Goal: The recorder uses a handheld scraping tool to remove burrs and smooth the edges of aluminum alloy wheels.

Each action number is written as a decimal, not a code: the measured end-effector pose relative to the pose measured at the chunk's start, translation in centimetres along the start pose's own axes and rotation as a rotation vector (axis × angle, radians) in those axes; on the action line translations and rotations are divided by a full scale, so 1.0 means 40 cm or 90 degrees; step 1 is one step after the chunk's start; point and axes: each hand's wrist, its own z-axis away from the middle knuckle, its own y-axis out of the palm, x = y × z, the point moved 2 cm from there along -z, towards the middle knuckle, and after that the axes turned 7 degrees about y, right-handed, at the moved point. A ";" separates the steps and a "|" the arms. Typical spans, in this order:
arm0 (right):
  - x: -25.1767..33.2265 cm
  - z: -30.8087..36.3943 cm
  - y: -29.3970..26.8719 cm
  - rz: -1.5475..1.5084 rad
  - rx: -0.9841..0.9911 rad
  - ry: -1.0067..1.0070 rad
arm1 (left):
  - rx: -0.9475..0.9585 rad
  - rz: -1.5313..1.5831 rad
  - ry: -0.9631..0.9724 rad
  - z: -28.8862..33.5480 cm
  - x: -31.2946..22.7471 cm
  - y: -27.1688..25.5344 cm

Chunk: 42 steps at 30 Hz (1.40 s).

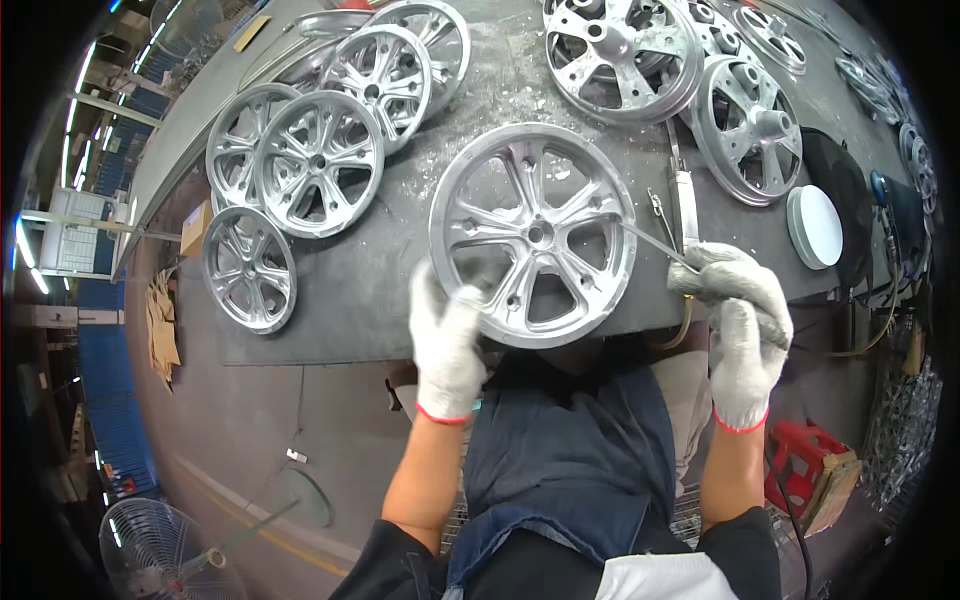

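Head view: round silver metal spoked wheel at dark-grey surface's near edge, hub face up, axle axis toward camera. White-gloved right hand: fingers clenched around thin straight grey metal rod, long axis slanting up-left, tip at wheel's right rim. White-gloved left hand at lower-left rim, blurred, grip can't tell

Open table lies left of the wheel (overlapping wheels beyond).
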 end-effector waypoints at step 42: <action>-0.084 -0.010 0.044 0.215 0.017 -0.091 | 0.014 -0.042 -0.044 0.008 0.030 0.007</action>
